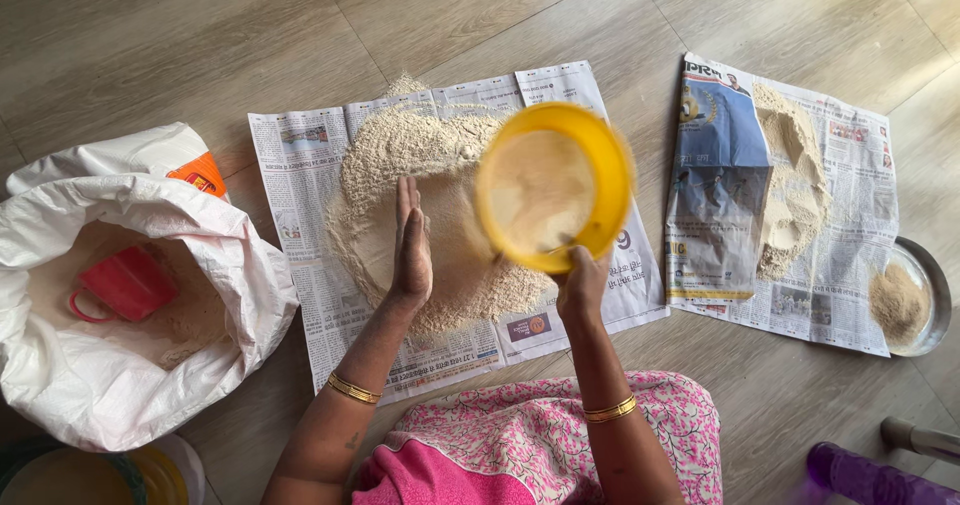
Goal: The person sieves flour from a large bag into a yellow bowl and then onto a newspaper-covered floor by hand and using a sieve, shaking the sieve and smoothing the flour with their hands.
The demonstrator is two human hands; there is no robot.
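My right hand [582, 283] grips the near rim of a round yellow sieve [553, 185], which is tilted and blurred above a ring-shaped heap of flour [400, 155]. The sieve holds pale flour. My left hand [410, 247] is flat and edge-on with straight fingers, just left of the sieve and apart from it, over the hollow middle of the heap. The flour lies on a spread newspaper [300, 195] on the wooden floor. Both wrists wear gold bangles.
A white sack [130, 365] at the left holds flour and a red mug [125, 283]. A second newspaper [850, 205] at the right carries a smaller flour pile [790, 195]. A steel plate [928, 295] of coarse residue sits at its right edge. A yellow container [150, 475] stands at bottom left.
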